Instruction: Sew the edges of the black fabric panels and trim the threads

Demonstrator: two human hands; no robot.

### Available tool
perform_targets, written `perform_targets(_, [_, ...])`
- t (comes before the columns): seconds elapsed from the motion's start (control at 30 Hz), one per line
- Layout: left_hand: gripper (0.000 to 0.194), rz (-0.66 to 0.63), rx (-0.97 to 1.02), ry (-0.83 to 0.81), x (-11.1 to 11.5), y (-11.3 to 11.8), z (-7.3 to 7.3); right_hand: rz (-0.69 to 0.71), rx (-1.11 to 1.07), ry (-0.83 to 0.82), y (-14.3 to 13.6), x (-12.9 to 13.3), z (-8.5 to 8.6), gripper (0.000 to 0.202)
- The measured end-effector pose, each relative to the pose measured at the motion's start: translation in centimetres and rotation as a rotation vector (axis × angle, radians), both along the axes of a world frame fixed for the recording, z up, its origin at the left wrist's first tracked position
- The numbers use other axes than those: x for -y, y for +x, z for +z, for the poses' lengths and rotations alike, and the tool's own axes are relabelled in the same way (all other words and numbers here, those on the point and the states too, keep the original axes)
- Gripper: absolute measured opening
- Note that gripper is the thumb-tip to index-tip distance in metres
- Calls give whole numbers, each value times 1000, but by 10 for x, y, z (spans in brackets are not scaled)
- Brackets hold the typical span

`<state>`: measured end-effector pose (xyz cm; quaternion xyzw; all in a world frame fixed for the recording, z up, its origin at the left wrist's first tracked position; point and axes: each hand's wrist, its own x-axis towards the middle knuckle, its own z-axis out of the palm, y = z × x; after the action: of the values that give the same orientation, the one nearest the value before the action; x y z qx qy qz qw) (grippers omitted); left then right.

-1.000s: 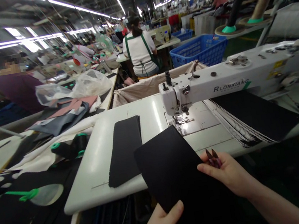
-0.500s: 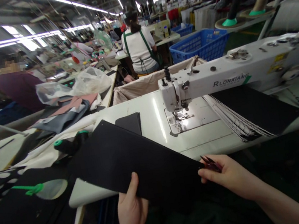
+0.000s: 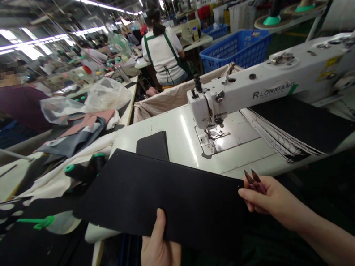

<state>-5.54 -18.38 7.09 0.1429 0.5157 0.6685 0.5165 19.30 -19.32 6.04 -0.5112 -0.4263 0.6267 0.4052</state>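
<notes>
A large black fabric panel (image 3: 180, 191) lies tilted across my lap and over the front edge of the sewing table (image 3: 177, 128). My left hand (image 3: 161, 258) grips its near edge, thumb on top and fingers hidden beneath. At the panel's right corner, my right hand (image 3: 272, 199) pinches the edge between thumb and fingers. The same hand also holds a pair of thread snips (image 3: 253, 179), their two dark points sticking up. Beyond the panel, a smaller stack of black pieces (image 3: 152, 147) rests on the table.
A white sewing machine (image 3: 241, 86) stands ahead right, with stacked black panels (image 3: 302, 125) under its arm. Thread cones (image 3: 78, 172) and a green-handled clear object (image 3: 61, 223) lie left. Behind are a blue basket (image 3: 235, 50) and a seated co-worker (image 3: 162, 53).
The panel's right corner has risen slightly and shifted right with my right hand. The snips' points now stand more upright and apart. My left hand keeps its hold.
</notes>
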Motion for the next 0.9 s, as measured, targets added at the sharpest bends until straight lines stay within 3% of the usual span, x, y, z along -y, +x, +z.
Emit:
perform_targets(0.4, [47, 23, 40, -12, 8, -3, -3, 0, 25, 25, 1, 3, 2, 28])
perform_targets(0.5, [46, -14, 83, 12, -1, -2, -5, -57, 151, 145, -4, 7, 5, 23])
perform_targets(0.6, [38, -116, 264, 55, -22, 3, -14, -69, 282, 401, -17, 15, 11, 11])
perform_targets(0.67, [33, -233, 416, 90, -36, 9, -22, 65, 303, 602, -29, 20, 17, 15])
perform_targets(0.8, [29, -423, 585, 142, -43, 31, -36, 454, 279, 894, -49, 26, 22, 49])
perform_targets(0.9, [36, -504, 511, 28, -33, 51, -45, 415, 292, 894, -47, 29, 17, 47])
